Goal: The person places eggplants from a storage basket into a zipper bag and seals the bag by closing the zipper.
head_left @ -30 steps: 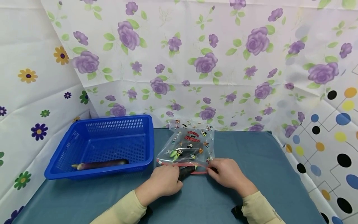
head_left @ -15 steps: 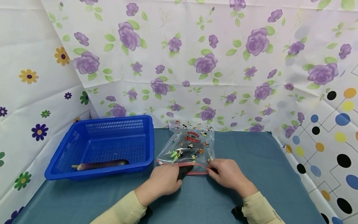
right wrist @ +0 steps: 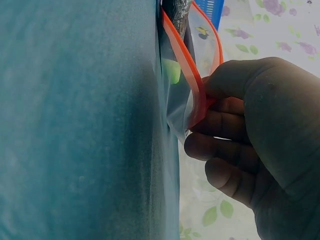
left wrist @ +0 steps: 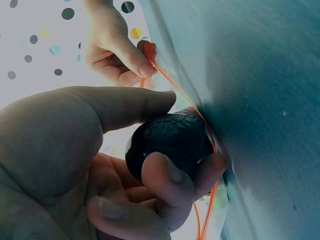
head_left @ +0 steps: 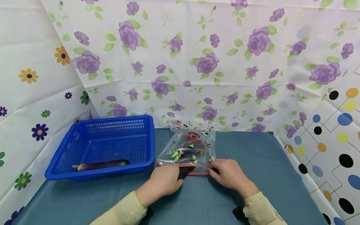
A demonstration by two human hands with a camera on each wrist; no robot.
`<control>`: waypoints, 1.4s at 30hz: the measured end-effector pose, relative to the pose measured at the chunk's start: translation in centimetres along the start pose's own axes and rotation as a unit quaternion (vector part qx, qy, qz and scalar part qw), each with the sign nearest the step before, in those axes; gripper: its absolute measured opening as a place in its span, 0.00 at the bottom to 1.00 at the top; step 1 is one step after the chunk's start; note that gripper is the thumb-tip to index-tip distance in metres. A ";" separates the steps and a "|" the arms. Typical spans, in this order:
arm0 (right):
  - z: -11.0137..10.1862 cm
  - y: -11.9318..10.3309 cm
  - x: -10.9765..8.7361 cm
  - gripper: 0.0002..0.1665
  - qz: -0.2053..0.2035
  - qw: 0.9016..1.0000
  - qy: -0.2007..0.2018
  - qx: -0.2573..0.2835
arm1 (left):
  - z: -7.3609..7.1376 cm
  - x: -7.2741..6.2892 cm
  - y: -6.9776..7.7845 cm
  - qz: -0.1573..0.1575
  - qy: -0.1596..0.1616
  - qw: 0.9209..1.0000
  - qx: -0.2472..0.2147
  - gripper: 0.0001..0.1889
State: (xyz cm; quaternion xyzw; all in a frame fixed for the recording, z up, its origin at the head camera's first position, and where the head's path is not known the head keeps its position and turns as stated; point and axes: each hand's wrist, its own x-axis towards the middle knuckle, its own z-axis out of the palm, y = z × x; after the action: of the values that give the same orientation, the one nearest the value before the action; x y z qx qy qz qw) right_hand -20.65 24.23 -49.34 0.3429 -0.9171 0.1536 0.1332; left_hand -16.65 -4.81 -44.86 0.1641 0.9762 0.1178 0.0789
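Observation:
My left hand grips a dark, wrinkled long vegetable, its kind unclear, at the mouth of a clear zip bag. The vegetable's far end is inside the bag, and my fingers cover part of it. My right hand pinches the right corner of the bag's red zip edge, which is parted. Through the printed plastic, a dark shape with a bright green end shows inside the bag. The bag lies flat on the table, its mouth facing me.
At the left stands a blue perforated basket with one purple eggplant lying in it. A blue-grey cloth covers the table. Floral sheeting hangs behind, and patterned sheets close in both sides.
My left hand has moved slightly with the dark vegetable, which has slid further into the bag. Its green tip now shows behind the red zip edge. My right hand has stayed in place.

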 end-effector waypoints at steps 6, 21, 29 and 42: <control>0.0 0.1 -0.1 0.09 0.000 1.000 0.000 0.003 | -0.3 0.2 0.1 -0.017 -0.006 1.000 -0.013 0.18; 0.2 0.1 -0.1 0.05 -0.002 1.000 0.006 0.001 | -0.3 -0.2 0.1 0.007 0.029 0.999 -0.019 0.12; 0.1 0.1 -0.1 0.03 -0.003 1.000 0.006 0.003 | -0.4 -0.4 0.1 0.019 0.023 0.999 -0.024 0.06; 0.1 0.2 0.0 0.05 -0.005 1.000 0.009 0.001 | -0.6 -0.5 0.5 0.011 0.015 0.999 -0.032 0.06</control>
State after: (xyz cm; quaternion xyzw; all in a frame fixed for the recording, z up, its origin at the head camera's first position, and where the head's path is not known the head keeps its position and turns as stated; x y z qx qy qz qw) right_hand -20.83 24.37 -49.49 0.3461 -0.9141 0.1568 0.1415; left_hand -16.12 -4.70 -44.13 0.1707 0.9711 0.1525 0.0681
